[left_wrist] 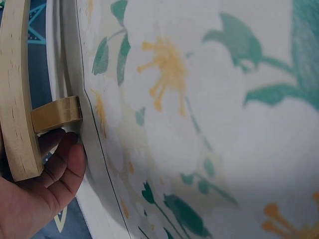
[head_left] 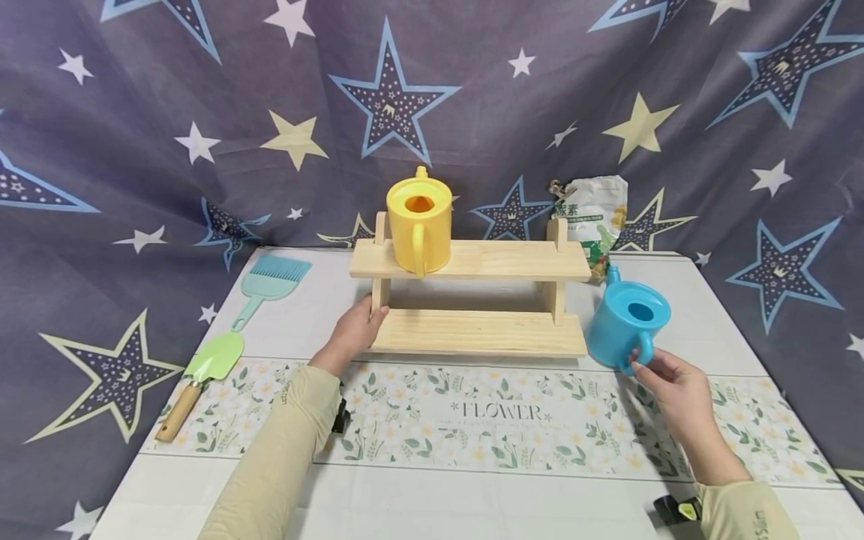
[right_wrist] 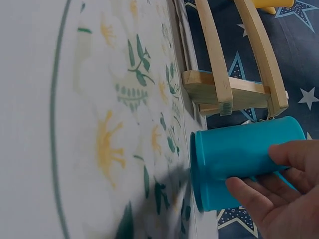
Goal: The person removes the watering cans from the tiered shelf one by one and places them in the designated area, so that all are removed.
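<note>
A two-tier wooden shelf (head_left: 479, 330) stands at the middle of the table, with a yellow watering can (head_left: 435, 232) upright on its upper board. My left hand (head_left: 354, 330) grips the left end of the lower board; in the left wrist view, its fingers (left_wrist: 72, 172) curl around the board's end near a wooden foot. To the shelf's right, a blue watering can (head_left: 617, 330) is upright, its spout pointing to the back. My right hand (head_left: 678, 390) holds that can's handle between thumb and fingers, and the right wrist view shows them against the blue can (right_wrist: 244, 154).
At the left lie a light-blue hand brush (head_left: 270, 281) and a green trowel (head_left: 219, 356) with a wooden handle. Behind the blue can, a white and green bag (head_left: 594, 206) leans by the star-patterned curtain (head_left: 499, 90). A floral strip (head_left: 499, 442) crosses the white table.
</note>
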Demonstrator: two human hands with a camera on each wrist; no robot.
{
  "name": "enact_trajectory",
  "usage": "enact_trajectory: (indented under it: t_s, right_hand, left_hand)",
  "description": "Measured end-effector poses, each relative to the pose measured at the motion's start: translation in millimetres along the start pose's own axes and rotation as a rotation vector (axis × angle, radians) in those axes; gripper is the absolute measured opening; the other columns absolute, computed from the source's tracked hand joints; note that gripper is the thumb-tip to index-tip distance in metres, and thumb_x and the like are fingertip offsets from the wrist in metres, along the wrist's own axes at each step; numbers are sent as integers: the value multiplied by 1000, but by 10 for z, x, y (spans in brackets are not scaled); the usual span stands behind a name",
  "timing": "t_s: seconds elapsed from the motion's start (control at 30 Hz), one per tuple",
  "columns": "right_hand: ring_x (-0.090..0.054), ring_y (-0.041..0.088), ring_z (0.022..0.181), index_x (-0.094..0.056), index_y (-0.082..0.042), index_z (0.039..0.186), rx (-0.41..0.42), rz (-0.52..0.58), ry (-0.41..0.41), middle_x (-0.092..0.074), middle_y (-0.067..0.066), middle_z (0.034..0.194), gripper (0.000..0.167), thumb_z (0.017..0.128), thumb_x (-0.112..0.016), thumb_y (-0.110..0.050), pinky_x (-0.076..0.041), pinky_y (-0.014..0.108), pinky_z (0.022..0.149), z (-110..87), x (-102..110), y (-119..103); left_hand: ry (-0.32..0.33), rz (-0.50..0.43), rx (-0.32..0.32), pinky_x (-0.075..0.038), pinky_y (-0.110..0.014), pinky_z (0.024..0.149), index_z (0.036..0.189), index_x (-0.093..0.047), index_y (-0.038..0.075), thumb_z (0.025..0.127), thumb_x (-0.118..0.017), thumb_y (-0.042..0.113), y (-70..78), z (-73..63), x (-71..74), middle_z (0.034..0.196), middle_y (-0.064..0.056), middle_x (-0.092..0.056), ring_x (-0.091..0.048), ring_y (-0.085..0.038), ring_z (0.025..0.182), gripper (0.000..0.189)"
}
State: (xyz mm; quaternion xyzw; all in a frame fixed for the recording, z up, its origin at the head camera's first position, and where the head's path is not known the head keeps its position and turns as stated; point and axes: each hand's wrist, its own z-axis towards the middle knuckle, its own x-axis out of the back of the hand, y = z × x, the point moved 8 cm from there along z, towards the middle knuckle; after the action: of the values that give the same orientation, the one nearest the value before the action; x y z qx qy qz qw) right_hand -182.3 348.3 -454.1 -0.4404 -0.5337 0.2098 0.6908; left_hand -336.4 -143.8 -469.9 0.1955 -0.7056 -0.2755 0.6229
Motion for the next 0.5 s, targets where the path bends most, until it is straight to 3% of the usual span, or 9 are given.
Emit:
enact_trajectory:
  t_s: [0.13,0.23,0.33,0.4,0.5]
  right_hand:
    - [-55,-9,91,-61,2,126,14,-28,-21,-65,18,119,36,95,-65,-16,-54,32,86,-9,-2,-10]
    - [-64,10,100,-61,2,126,8,-48,-39,-64,21,122,34,96,-64,-15,-53,38,89,-14,-13,-5]
    - [-63,33,110,-60,2,126,9,-77,-56,-61,24,125,34,96,-63,-14,-51,47,89,-4,-32,17]
    - [-60,40,113,-60,1,126,8,-81,-58,-60,24,126,34,96,-64,-15,-52,48,87,20,-44,72]
    - [-61,41,112,-62,-2,124,18,-116,-49,-61,22,126,35,95,-66,-21,-54,46,83,89,-66,231]
  left_hand:
    - [0,-2,-2,-42,-50,97,142,-42,3,106,-43,31,-4,7,-5,126,-20,-57,-57,-35,113,45]
    - [-2,1,-5,-42,-51,98,142,-42,3,106,-42,31,1,5,-5,127,-21,-57,-56,-35,114,46]
    - [-4,3,-5,-41,-51,99,142,-41,3,106,-42,32,2,5,-6,130,-21,-56,-55,-36,117,46]
    - [-3,9,-9,-41,-51,99,142,-41,3,106,-42,31,5,6,-6,131,-21,-55,-54,-37,118,46]
    - [0,17,-17,-41,-52,99,142,-41,2,106,-42,30,8,7,-3,130,-22,-55,-54,-37,118,46]
